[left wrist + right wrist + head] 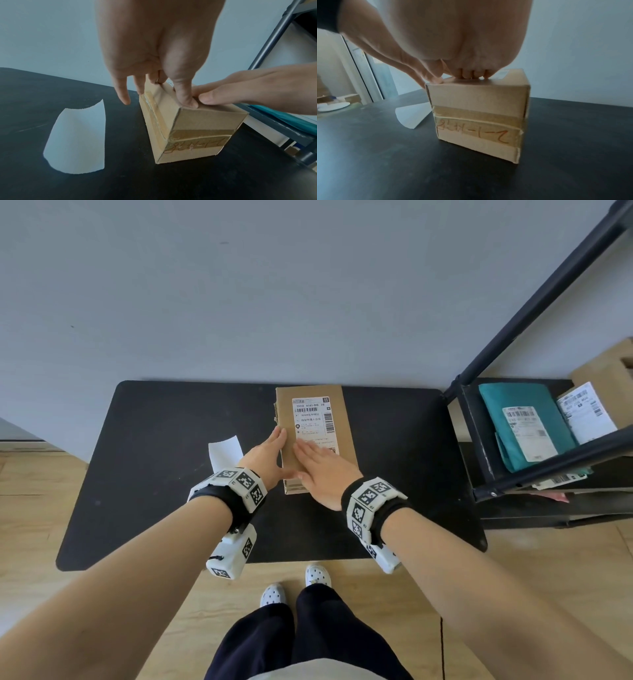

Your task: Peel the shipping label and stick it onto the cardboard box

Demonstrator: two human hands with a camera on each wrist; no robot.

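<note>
A brown cardboard box (342, 419) (197, 125) (479, 97) stands on the black table (154, 491). The white shipping label (311, 419) lies on its top face. My right hand (315, 460) (471, 40) lies flat on the near end of the label, fingers straight, and hides that end. My left hand (274, 446) (154, 54) is against the box's left side, with straight fingers along the side and the thumb on the near top corner. The peeled white backing paper (224, 453) (77, 135) (412, 115) lies curled on the table left of the box.
A black metal rack (534, 470) stands right of the table. It holds a teal mailer (507, 405) with a label, a white parcel (589, 412) and a cardboard box (613, 371). A wall runs close behind the table. The floor is wood.
</note>
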